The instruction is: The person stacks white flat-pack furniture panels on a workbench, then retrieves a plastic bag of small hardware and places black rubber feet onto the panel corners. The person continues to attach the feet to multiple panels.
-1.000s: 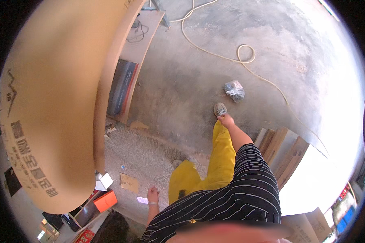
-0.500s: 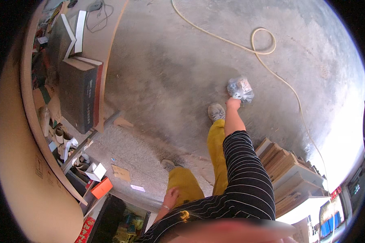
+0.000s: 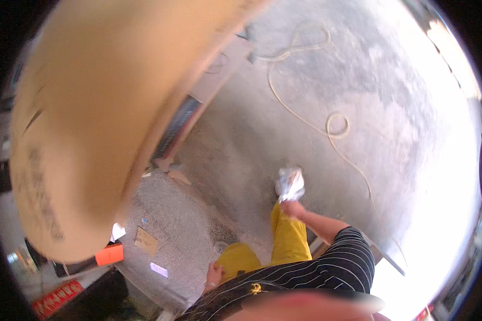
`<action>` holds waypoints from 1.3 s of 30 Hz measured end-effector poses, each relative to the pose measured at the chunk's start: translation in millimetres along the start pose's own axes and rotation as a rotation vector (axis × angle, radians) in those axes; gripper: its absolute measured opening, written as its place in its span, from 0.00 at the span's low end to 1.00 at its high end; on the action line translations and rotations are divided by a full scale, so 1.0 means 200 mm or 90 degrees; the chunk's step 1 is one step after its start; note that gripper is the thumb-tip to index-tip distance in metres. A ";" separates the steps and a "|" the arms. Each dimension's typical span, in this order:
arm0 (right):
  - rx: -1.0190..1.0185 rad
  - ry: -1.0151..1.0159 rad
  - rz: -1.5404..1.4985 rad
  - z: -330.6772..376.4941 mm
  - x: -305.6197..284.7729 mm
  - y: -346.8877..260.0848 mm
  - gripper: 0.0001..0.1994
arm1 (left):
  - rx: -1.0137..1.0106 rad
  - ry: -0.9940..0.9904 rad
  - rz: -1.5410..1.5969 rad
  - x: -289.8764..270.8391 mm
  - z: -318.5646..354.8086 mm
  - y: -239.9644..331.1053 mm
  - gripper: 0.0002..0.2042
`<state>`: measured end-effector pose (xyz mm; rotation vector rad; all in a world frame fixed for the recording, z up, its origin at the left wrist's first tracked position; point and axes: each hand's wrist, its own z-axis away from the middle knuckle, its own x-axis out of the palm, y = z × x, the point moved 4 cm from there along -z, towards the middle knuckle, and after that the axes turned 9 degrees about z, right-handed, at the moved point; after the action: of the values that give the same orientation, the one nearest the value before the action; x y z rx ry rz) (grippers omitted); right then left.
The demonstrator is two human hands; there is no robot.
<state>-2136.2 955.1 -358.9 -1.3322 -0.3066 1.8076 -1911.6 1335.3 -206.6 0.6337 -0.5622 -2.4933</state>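
Observation:
A see-through plastic bag with something pale and brownish inside hangs from my right hand. The fingers are closed round its gathered top, and the bag is smeared by motion. It is in front of my right leg, above the concrete floor, and hides the shoe there. My left hand is down beside my left thigh, in yellow trousers, with its fingers loosely laid against the cloth. I see nothing in it.
A large brown cardboard sheet or box fills the upper left, near me. A pale hose loops over the floor. A flat cardboard piece and an orange box are at lower left. A board edge juts out at right.
The view has turned, and the cardboard now covers much of the left side. My right arm has bent and drawn the bag closer to my body. My left hand stays by the thigh.

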 end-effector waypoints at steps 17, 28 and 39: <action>-0.157 -0.435 -0.639 -0.23 -0.15 -3.71 0.08 | 0.492 -0.384 1.143 -1.92 0.62 -0.23 0.40; -0.441 -0.497 -0.304 -1.64 0.29 -4.54 0.10 | 0.500 0.063 0.980 -2.84 0.09 -0.12 0.37; -0.320 -0.577 -0.549 -2.83 -0.24 -5.54 0.30 | 0.597 0.080 1.034 -4.55 -0.59 0.76 0.36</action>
<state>-1104.8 1441.2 141.8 -0.4033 -1.6226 1.4628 -1098.3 1691.7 66.9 0.3207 -1.4225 -0.5996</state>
